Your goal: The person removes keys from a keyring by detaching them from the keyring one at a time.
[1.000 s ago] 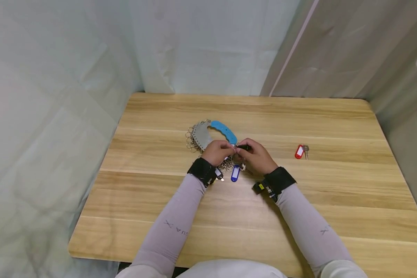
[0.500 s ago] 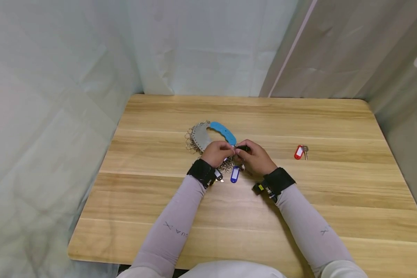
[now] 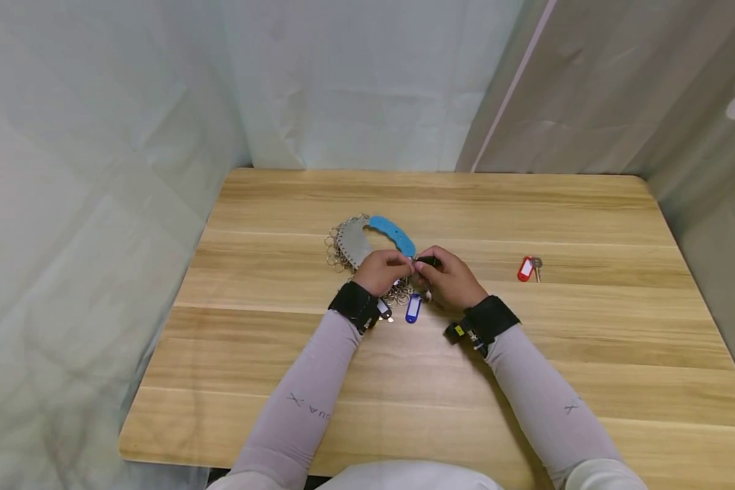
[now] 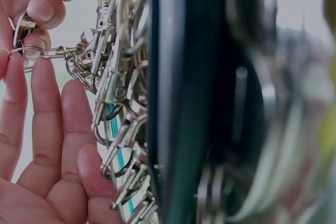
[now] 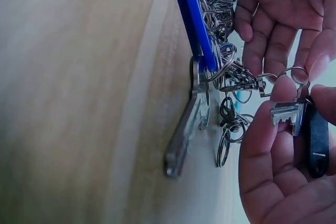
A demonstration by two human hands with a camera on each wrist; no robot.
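Near the table's middle lies a crescent-shaped key holder with a blue handle (image 3: 393,233), a grey plate (image 3: 353,241) and several metal clips and rings along its edge. My left hand (image 3: 381,271) pinches a split ring (image 5: 294,71) linked to one clip (image 4: 55,52). Between the fingers of my right hand (image 3: 456,278) are a silver key (image 5: 286,112) and its black key tag (image 5: 316,140), right at that ring. Whether the key is threaded on the ring I cannot tell. A blue key tag (image 3: 413,308) with another key (image 5: 181,135) hangs from the holder beside my hands.
A red key tag (image 3: 525,269) with a silver key (image 3: 537,269) lies on the wooden table (image 3: 618,327) to the right. Another dark tag (image 3: 384,309) shows by my left wrist. Pale curtains (image 3: 367,88) close off the back and left side.
Both hands keep nearly the same pose at the ring. The whole head view has shifted only very slightly.
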